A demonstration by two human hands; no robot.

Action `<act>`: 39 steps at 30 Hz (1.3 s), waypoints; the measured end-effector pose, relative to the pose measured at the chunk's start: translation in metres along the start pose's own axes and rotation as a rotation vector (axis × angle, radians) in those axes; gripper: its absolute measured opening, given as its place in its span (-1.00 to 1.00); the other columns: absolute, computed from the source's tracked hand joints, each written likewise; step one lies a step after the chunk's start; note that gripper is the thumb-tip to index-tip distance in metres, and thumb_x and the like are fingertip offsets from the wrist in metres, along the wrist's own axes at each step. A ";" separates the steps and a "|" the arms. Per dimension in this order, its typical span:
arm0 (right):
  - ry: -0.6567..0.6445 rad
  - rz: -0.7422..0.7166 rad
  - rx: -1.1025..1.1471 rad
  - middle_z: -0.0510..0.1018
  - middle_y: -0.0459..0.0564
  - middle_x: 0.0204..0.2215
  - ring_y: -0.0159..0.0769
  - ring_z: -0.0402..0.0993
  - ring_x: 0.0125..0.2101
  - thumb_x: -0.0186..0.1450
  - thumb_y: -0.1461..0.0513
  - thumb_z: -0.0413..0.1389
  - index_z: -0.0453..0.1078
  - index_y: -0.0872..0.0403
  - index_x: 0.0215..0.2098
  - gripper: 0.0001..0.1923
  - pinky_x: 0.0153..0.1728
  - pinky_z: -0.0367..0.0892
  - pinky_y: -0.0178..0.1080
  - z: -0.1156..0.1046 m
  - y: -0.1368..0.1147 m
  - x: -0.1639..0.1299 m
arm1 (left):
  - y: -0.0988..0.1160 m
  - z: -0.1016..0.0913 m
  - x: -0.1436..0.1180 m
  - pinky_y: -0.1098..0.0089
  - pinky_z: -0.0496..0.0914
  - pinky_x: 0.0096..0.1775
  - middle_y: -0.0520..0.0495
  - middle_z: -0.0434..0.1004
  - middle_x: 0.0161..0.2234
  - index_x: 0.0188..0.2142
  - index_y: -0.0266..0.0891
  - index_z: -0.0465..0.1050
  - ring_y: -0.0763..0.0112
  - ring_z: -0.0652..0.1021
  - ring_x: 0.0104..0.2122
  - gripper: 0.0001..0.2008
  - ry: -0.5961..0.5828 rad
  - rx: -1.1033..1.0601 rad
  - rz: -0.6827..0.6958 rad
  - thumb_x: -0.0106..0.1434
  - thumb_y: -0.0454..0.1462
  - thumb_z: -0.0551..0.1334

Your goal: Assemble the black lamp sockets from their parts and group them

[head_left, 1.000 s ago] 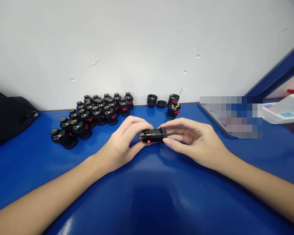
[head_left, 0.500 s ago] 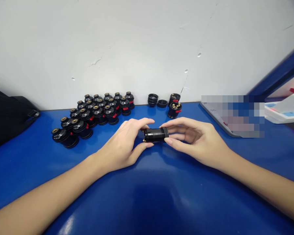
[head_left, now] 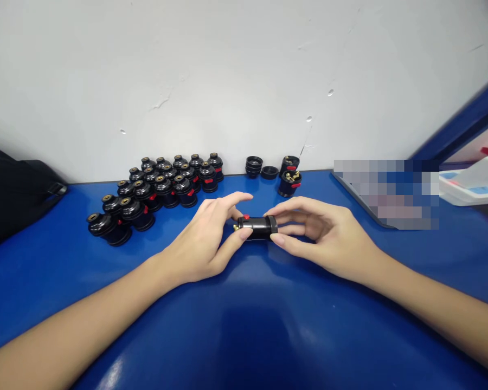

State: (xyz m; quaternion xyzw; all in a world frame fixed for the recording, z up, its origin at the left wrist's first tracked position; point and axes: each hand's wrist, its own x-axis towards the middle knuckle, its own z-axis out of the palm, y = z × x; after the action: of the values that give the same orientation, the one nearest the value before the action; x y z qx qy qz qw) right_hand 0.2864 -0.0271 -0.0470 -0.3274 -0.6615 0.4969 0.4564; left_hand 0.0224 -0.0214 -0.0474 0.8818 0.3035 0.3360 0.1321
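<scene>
Black socket (head_left: 260,228), one, with red switch (head_left: 246,217): being held sideways over the middle of the counter (head_left: 179,336). Its right-end ring (head_left: 274,225) is being clamped by the fingers of the right hand (head_left: 334,233); its left end is being touched by the thumb of the left hand (head_left: 203,235), index finger standing apart, remaining fingers' grip unclear. Capped sockets (head_left: 164,190), grouped: standing far left. Uncapped sockets (head_left: 288,188), two: standing far, right of centre.

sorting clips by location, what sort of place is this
Likely a workshop bench for small electrical parts: rows of apparent lamp sockets stand on a blue tabletop, two open-topped socket bodies stand apart, and another socket body is between left hand and right hand.
</scene>
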 end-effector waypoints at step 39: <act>0.033 0.085 -0.122 0.75 0.02 -0.31 -0.14 0.73 -0.35 0.26 0.03 0.46 0.61 -0.01 -0.12 -0.68 -0.39 0.67 -0.20 0.001 -0.004 0.002 | 0.008 -0.001 0.007 0.19 0.34 0.00 -0.02 0.55 -0.20 0.33 -0.18 0.20 0.24 0.51 -0.17 -0.65 -0.007 0.159 -0.039 0.63 -0.23 0.06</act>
State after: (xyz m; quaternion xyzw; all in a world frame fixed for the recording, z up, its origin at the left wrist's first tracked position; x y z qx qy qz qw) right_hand 0.2844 -0.0264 -0.0428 -0.3907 -0.6684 0.4692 0.4248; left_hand 0.0297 -0.0230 -0.0397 0.8845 0.3460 0.3052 0.0690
